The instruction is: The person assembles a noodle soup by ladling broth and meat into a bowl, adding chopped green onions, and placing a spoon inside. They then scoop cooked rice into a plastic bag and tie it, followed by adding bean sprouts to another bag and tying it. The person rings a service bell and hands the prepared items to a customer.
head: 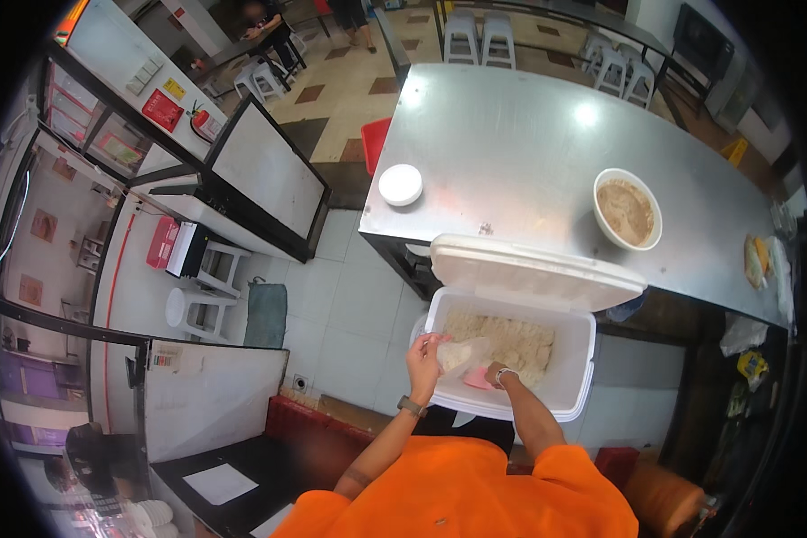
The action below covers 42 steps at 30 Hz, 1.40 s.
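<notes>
A white plastic bin (584,356) stands before me, its white lid (534,272) tilted up against the metal table's edge. Pale tan, crumbly powder (511,333) partly fills it. Over the bin's left side, my left hand (427,356) holds the top of a clear plastic bag (460,353) with pale powder inside. My right hand (496,376), with a light band at the wrist, grips a pink scoop (477,378) close beside the bag, low in the bin. The scoop's contents cannot be made out.
On the steel table (497,134) are a white bowl of brown powder (627,208), a round white container (400,185) and bagged items (756,262) at the right end. White stools (208,316) stand left. A dark cloth (266,315) lies on the tiled floor. A person sits far off.
</notes>
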Each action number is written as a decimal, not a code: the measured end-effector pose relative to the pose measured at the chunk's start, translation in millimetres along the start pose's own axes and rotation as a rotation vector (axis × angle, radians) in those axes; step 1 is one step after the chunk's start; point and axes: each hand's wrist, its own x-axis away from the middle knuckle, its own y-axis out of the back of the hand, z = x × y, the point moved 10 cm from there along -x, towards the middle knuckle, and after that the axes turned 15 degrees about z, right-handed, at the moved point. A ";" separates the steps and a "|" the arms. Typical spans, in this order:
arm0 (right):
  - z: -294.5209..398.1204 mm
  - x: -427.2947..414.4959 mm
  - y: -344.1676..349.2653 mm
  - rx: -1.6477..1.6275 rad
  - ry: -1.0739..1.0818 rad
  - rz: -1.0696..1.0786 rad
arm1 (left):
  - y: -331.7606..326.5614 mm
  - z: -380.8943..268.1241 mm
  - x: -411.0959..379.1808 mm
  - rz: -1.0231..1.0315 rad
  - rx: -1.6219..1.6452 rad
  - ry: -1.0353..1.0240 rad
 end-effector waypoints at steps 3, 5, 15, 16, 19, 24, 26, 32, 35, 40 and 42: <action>-17.0 7.6 8.2 -0.127 -0.049 0.208 | -4.9 -1.9 -4.8 -0.001 0.044 -0.029; -19.3 23.8 14.6 -0.274 -0.019 0.312 | -9.1 -6.6 -8.7 0.007 0.031 -0.038; -39.5 179.4 -1.3 -1.033 0.454 0.555 | -21.6 -1.3 -24.1 -0.002 -0.055 -0.153; -36.9 195.8 -5.4 -1.128 0.554 0.560 | -24.8 -4.8 -24.5 0.001 -0.093 -0.214; -31.0 237.7 -14.5 -1.382 0.846 0.564 | -35.6 -8.5 -26.7 0.014 -0.167 -0.296; -11.6 279.6 -34.5 -1.740 1.280 0.654 | -52.1 -3.6 -32.3 0.059 -0.160 -0.308; 2.9 292.6 -38.7 -1.802 1.450 0.740 | -63.3 -5.3 -32.7 0.095 -0.188 -0.311; 40.5 283.1 -42.4 -1.826 1.448 0.580 | -92.2 -18.4 -31.3 0.194 -0.124 -0.303; 49.7 265.9 -51.5 -1.836 1.458 0.591 | -94.4 -20.6 -38.6 0.189 -0.127 -0.350; 28.5 243.7 -63.5 -1.890 1.076 0.329 | -105.3 -23.3 -39.7 0.272 -0.318 -0.295; 30.3 245.8 -61.9 -1.712 1.259 0.427 | -111.6 -31.8 -35.9 0.324 -0.157 -0.305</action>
